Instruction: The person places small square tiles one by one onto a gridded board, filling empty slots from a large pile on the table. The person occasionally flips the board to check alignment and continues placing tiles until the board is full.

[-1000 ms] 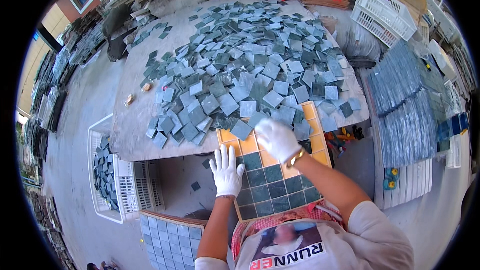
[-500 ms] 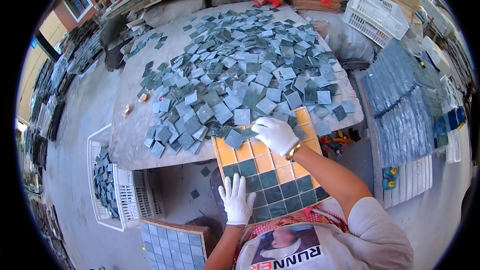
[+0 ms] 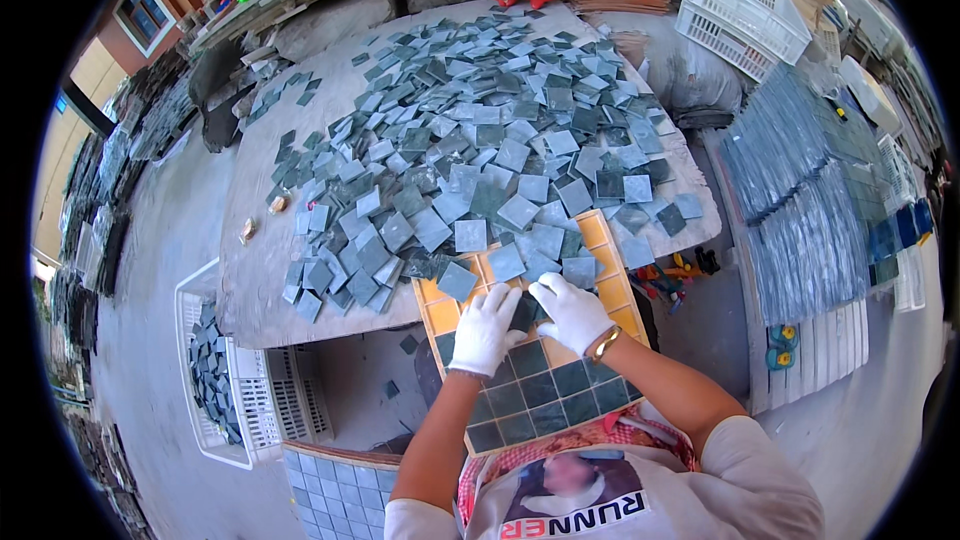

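Note:
My left hand (image 3: 487, 328) and my right hand (image 3: 572, 314), both in white gloves, are close together over a yellow grid tray (image 3: 437, 311). Between them a dark green square tile (image 3: 525, 312) shows, partly covered by the gloves; the fingers of both hands close in at its sides. Rows of dark green tiles (image 3: 541, 389) fill the tray's near part. Farther up, yellow cells are bare, and some loose tiles (image 3: 507, 261) lie over its far end. The tray leans between my body and the table edge.
A big heap of loose grey-green tiles (image 3: 470, 165) covers the table (image 3: 262, 285). A white crate (image 3: 250, 390) of tiles stands at left, above a tiled sheet stack (image 3: 335, 490). Wrapped tile stacks (image 3: 790, 200) and white crates (image 3: 745, 15) stand at right.
My right hand has drawn back from the heap's edge toward me. My left hand has risen from the tray's left side, and both now meet at a dark tile.

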`<state>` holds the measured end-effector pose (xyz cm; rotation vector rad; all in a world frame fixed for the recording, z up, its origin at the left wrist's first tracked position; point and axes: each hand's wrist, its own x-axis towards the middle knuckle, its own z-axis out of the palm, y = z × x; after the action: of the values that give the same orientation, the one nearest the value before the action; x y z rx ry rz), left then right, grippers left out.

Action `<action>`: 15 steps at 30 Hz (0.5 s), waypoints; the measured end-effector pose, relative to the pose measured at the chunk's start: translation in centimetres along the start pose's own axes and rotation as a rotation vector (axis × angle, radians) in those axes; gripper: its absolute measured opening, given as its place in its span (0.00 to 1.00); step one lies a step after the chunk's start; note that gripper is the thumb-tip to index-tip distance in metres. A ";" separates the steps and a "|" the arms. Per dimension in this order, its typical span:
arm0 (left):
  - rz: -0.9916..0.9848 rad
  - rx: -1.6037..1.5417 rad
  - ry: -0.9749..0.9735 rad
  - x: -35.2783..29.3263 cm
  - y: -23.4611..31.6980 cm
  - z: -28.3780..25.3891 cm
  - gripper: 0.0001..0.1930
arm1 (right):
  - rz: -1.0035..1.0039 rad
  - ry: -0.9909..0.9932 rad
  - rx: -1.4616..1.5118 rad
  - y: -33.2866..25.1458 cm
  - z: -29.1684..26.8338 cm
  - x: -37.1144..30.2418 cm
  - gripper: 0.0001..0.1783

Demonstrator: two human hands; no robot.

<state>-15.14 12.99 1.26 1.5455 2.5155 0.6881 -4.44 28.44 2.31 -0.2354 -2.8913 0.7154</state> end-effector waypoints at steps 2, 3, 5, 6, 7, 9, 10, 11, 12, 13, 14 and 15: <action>-0.020 -0.013 -0.055 1.1 -0.4 -0.5 0.32 | 0.031 -0.087 -0.034 0.2 -0.3 0.7 0.24; -0.019 -0.025 -0.017 1.1 -0.7 -0.9 0.31 | 0.052 -0.129 -0.052 0.4 -0.6 1.0 0.23; -0.125 -0.072 0.049 0.3 -0.6 -2.1 0.31 | 0.044 -0.121 -0.069 0.7 -1.0 1.1 0.14; -0.176 -0.074 0.064 -0.8 -0.9 -2.3 0.31 | 0.055 -0.129 -0.075 0.7 -0.8 1.0 0.11; -0.230 -0.041 0.031 -1.4 -0.8 -2.4 0.31 | 0.067 -0.137 -0.081 0.6 -0.6 0.8 0.09; -0.175 -0.019 0.022 -2.3 -0.4 -1.8 0.30 | 0.057 -0.114 -0.077 1.0 -0.4 -0.3 0.08; -0.170 -0.007 0.020 -2.3 0.0 -1.4 0.30 | 0.085 -0.116 -0.081 1.1 -0.4 -0.8 0.08; -0.164 0.004 0.018 -2.2 0.6 -0.9 0.30 | 0.112 -0.117 -0.086 1.0 -0.8 -1.1 0.08; -0.137 0.002 0.028 -2.1 0.7 0.1 0.30 | 0.174 -0.193 -0.107 0.9 -1.3 -1.3 0.12; -0.155 0.007 0.030 -2.1 0.8 0.5 0.31 | 0.146 -0.203 -0.082 0.8 -1.7 -1.3 0.14; -0.173 0.012 0.032 -2.0 0.9 0.8 0.31 | 0.118 -0.213 -0.057 0.8 -2.0 -1.2 0.16; -0.177 0.009 0.032 -1.7 1.2 1.1 0.31 | 0.104 -0.218 -0.040 1.1 -2.4 -1.4 0.18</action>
<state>-12.99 12.37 0.60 1.3034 2.6406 0.6822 -2.55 30.18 3.77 -0.3338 -3.1220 0.7436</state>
